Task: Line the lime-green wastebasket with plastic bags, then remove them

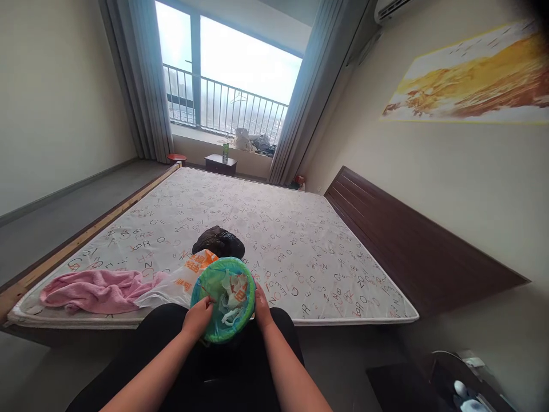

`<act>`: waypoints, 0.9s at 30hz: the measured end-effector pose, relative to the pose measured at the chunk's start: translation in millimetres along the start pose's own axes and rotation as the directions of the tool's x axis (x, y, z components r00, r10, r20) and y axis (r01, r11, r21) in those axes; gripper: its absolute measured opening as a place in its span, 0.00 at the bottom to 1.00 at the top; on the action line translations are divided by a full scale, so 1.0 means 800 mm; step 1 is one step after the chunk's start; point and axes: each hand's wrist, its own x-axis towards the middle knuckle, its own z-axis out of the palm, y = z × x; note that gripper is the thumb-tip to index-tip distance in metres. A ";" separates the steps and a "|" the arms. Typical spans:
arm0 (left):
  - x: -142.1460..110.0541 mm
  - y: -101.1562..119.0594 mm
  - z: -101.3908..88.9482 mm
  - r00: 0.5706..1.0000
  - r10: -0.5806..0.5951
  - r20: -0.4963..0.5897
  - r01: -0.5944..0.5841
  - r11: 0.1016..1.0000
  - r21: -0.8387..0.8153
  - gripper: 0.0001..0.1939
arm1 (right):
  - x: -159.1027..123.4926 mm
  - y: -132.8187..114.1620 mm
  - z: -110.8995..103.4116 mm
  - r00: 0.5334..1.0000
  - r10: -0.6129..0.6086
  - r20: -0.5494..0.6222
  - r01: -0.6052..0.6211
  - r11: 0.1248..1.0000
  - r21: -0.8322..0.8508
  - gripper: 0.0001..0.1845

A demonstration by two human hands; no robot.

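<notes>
A small blue bin (198, 290) lined with a green plastic bag (240, 269) rests on my lap, with white crumpled waste (230, 296) inside it. My left hand (198, 316) grips the bag's near left rim, fingers curled over the edge. My right hand (261, 307) presses against the bin's right side, fingers wrapped round the rim. Just behind the bin, on the mattress edge, lies a white and orange plastic bag (180, 281).
A bare mattress (274, 229) printed with letters fills the middle. A pink cloth (94, 289) lies at its near left corner and a black bag (218, 241) sits behind the bin. Dark headboard (407, 240) at right; window, curtains and a small table far back.
</notes>
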 end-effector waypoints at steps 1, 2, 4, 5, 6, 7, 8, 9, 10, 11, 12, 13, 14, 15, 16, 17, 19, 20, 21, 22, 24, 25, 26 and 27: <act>0.001 -0.001 0.000 1.000 0.000 0.000 0.000 1.000 -0.003 0.16 | -0.002 -0.004 0.001 1.000 0.004 0.003 -0.004 1.000 0.016 0.38; 0.001 -0.001 0.001 1.000 0.000 0.001 0.000 1.000 -0.006 0.16 | -0.004 -0.007 0.000 1.000 0.027 -0.007 -0.026 0.999 0.031 0.38; 0.000 -0.001 0.001 1.000 0.004 0.006 -0.004 1.000 -0.007 0.16 | -0.006 -0.010 -0.002 0.994 0.102 -0.023 -0.101 0.993 0.055 0.39; -0.001 0.000 0.001 1.000 0.009 0.009 -0.009 1.000 -0.001 0.17 | -0.007 -0.010 -0.004 0.990 0.139 -0.032 -0.137 0.989 0.058 0.39; -0.001 0.000 0.000 1.000 0.014 0.012 -0.014 1.000 0.007 0.17 | -0.007 -0.010 -0.006 0.985 0.166 -0.041 -0.164 0.985 0.053 0.39; -0.002 0.001 0.000 1.000 0.019 0.012 -0.019 1.000 0.017 0.17 | -0.006 -0.008 -0.007 0.982 0.181 -0.049 -0.179 0.983 0.041 0.38; -0.003 0.002 -0.001 1.000 0.024 0.012 -0.024 0.999 0.024 0.17 | -0.006 -0.007 -0.008 0.981 0.182 -0.059 -0.181 0.983 0.023 0.37; -0.004 0.002 -0.001 1.000 0.027 0.011 -0.027 0.999 0.029 0.17 | -0.005 -0.005 -0.008 0.982 0.174 -0.072 -0.174 0.985 0.002 0.36; -0.004 0.002 -0.001 1.000 0.028 0.009 -0.028 0.999 0.031 0.17 | -0.005 -0.003 -0.008 0.982 0.165 -0.088 -0.167 0.986 -0.019 0.35; -0.004 0.002 -0.001 1.000 0.028 0.006 -0.028 0.999 0.030 0.17 | -0.005 -0.002 -0.008 0.981 0.162 -0.111 -0.167 0.985 -0.039 0.35; -0.003 0.002 -0.001 1.000 0.026 0.005 -0.026 0.999 0.028 0.17 | -0.005 -0.002 -0.007 0.977 0.165 -0.135 -0.173 0.983 -0.054 0.35; -0.002 0.001 0.000 1.000 0.026 0.006 -0.026 0.999 0.025 0.17 | -0.004 -0.002 -0.007 0.973 0.171 -0.153 -0.182 0.981 -0.061 0.35; -0.002 0.000 0.000 1.000 0.026 0.008 -0.026 0.999 0.022 0.17 | -0.004 -0.003 -0.007 0.972 0.174 -0.157 -0.185 0.981 -0.060 0.36; -0.001 -0.001 0.001 1.000 0.023 0.012 -0.024 1.000 0.021 0.17 | -0.004 -0.004 -0.007 0.976 0.164 -0.147 -0.173 0.983 -0.056 0.37; 0.000 -0.002 0.002 1.000 0.020 0.017 -0.020 1.000 0.023 0.18 | -0.004 -0.004 -0.007 0.983 0.136 -0.122 -0.143 0.988 -0.055 0.36; 0.001 -0.002 0.003 1.000 0.016 0.022 -0.017 0.999 0.027 0.18 | -0.004 -0.005 -0.008 0.991 0.095 -0.095 -0.102 0.993 -0.061 0.34; 0.002 -0.004 0.004 1.000 0.015 0.027 -0.016 0.999 0.035 0.18 | -0.003 -0.004 -0.011 0.996 0.033 -0.080 -0.040 0.994 -0.098 0.29; 0.003 -0.004 0.004 1.000 0.014 0.026 -0.015 0.999 0.037 0.18 | -0.002 -0.003 -0.013 0.995 0.023 -0.097 -0.035 0.992 -0.122 0.27; 0.003 -0.005 0.005 1.000 0.018 0.022 -0.019 0.999 0.036 0.18 | -0.002 -0.002 -0.015 0.992 0.032 -0.124 -0.050 0.989 -0.141 0.25; 0.003 -0.005 0.005 1.000 0.025 0.016 -0.026 0.999 0.033 0.17 | -0.001 0.000 -0.017 0.986 0.053 -0.156 -0.077 0.986 -0.150 0.23; 0.003 -0.006 0.006 0.999 0.036 0.000 -0.036 0.999 0.032 0.17 | -0.001 0.003 -0.020 0.971 0.108 -0.212 -0.138 0.981 -0.134 0.22; 0.004 -0.006 0.007 0.999 0.040 -0.008 -0.040 0.999 0.036 0.17 | -0.001 0.005 -0.020 0.963 0.135 -0.232 -0.166 0.979 -0.119 0.22; 0.004 -0.007 0.007 0.999 0.043 -0.012 -0.043 0.998 0.040 0.17 | -0.001 0.006 -0.021 0.956 0.161 -0.247 -0.190 0.977 -0.101 0.22; 0.004 -0.007 0.007 0.999 0.042 -0.013 -0.042 0.998 0.044 0.17 | -0.001 0.007 -0.021 0.948 0.182 -0.259 -0.210 0.974 -0.083 0.22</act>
